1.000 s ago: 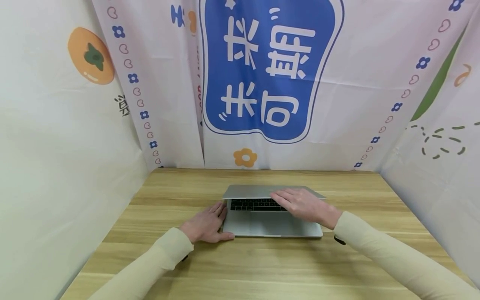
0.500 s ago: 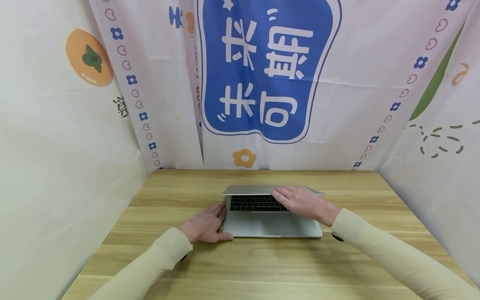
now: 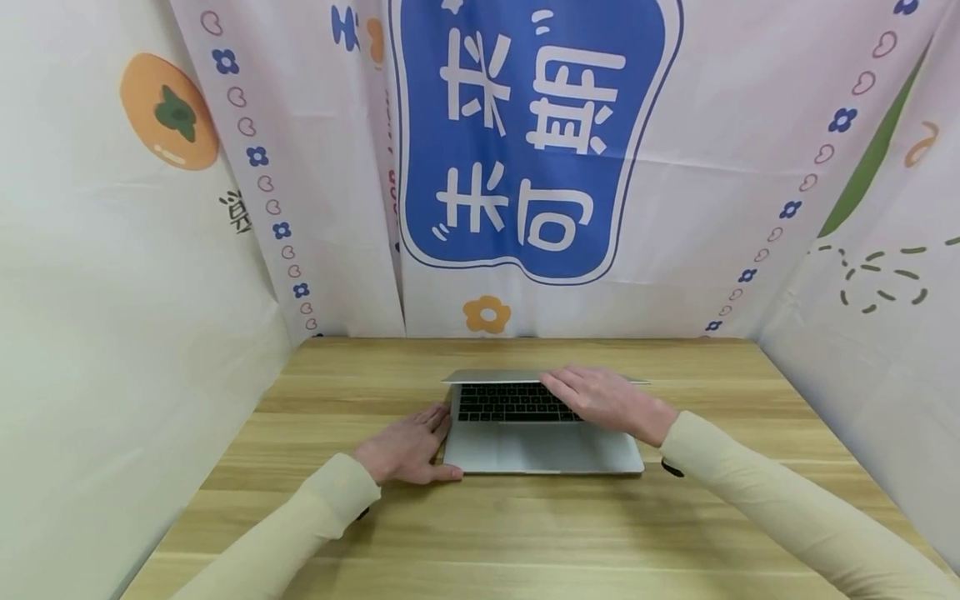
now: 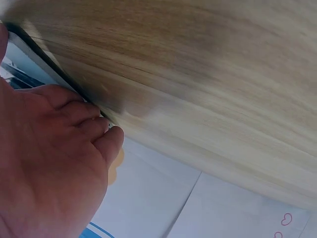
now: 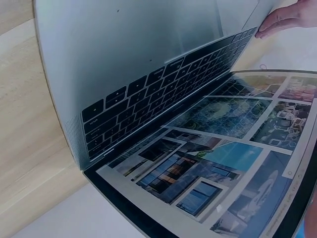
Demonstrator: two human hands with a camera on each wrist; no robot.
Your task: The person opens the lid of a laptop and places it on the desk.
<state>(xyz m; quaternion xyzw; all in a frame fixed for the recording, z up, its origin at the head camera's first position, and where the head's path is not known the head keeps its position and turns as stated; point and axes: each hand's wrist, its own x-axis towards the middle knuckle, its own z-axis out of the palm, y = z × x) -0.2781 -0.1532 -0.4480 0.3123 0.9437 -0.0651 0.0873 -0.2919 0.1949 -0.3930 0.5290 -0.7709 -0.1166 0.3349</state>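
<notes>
A silver laptop sits partly unfolded on the wooden table, its black keyboard showing under the raised lid. My right hand holds the lid's front edge right of its middle, fingers over the outer face; the thumb is hidden in the head view. Along the base's left side lies my left hand, thumb at the front corner and fingers against the side edge. The left wrist view shows that palm with its fingertips at the laptop edge. A lit screen full of pictures appears in the right wrist view.
Wood-grain table surrounds the laptop. A printed cloth with a blue sign hangs behind the table's back edge, and white cloth walls close off both sides.
The lid has tilted further up and back with my right hand on it, uncovering more of the keyboard. My left hand stays at the base's left side.
</notes>
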